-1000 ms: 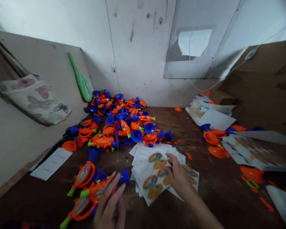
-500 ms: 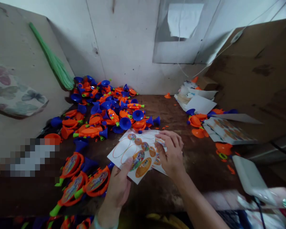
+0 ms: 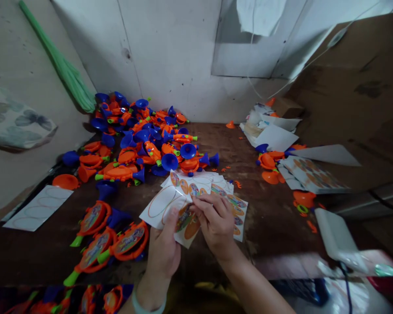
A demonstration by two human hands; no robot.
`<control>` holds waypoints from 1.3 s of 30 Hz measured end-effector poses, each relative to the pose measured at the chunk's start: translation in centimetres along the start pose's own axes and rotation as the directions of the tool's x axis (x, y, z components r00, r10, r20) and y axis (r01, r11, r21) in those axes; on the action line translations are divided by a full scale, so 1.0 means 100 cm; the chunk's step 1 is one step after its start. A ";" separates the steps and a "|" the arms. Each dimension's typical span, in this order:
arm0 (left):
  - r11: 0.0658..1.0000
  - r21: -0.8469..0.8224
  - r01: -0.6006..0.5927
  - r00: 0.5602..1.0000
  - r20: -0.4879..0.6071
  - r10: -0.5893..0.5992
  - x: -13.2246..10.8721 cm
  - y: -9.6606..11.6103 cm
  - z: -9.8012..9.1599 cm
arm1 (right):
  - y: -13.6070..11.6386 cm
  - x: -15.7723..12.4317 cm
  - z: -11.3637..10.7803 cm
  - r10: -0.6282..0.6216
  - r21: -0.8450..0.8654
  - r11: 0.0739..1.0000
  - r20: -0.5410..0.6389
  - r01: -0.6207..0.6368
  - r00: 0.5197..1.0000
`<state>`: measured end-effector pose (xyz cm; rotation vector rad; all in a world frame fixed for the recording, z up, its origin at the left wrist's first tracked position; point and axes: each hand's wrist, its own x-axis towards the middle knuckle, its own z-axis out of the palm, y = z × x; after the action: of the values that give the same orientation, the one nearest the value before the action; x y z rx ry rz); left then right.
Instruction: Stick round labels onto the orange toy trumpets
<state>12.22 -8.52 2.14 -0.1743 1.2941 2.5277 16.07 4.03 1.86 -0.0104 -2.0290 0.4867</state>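
My left hand (image 3: 163, 253) is closed on a white sticker sheet (image 3: 159, 203), thumb on top, tilted above the table. Oval outlines fill its left part, and printed orange stickers sit on the rest. My right hand (image 3: 218, 222) pinches at the sheet's middle, where the paper bends. Its fingertips hide whether a sticker has lifted there. Beneath and to the right, more sticker sheets (image 3: 240, 213) lie on the table. Left of my hands are several orange toy trumpets (image 3: 129, 242) with green mouthpieces and oval stickers on their bodies.
A heap of orange and blue toy trumpets (image 3: 150, 148) covers the back left. A sheet with oval outlines (image 3: 39, 207) lies at far left. Toward the right are a stack of sticker sheets (image 3: 314, 174), a white box-shaped device (image 3: 339, 237) with a cable, and a large cardboard panel (image 3: 353, 96).
My right hand has moved left from the sheet's right edge to pinch at its middle, and the sheet now bends. The sheets beneath show more. The view has tipped slightly downward.
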 end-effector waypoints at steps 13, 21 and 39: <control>0.993 -0.075 0.094 0.996 0.005 -0.094 0.000 0.009 0.004 | 0.002 -0.009 0.008 -0.021 0.160 0.987 -0.012 0.022 1.000; 0.978 -0.107 0.178 0.984 0.018 -0.177 0.013 0.020 -0.001 | -0.009 -0.001 0.000 -0.002 0.276 0.961 -0.005 0.003 1.000; 0.995 -0.016 0.096 0.992 -0.082 -0.097 0.011 0.016 0.003 | 0.007 -0.006 -0.002 0.140 0.199 0.968 0.076 -0.153 0.987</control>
<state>10.68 -9.00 3.29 -0.3387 1.2683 2.4710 16.40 4.65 1.20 -0.0212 -2.0383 0.7962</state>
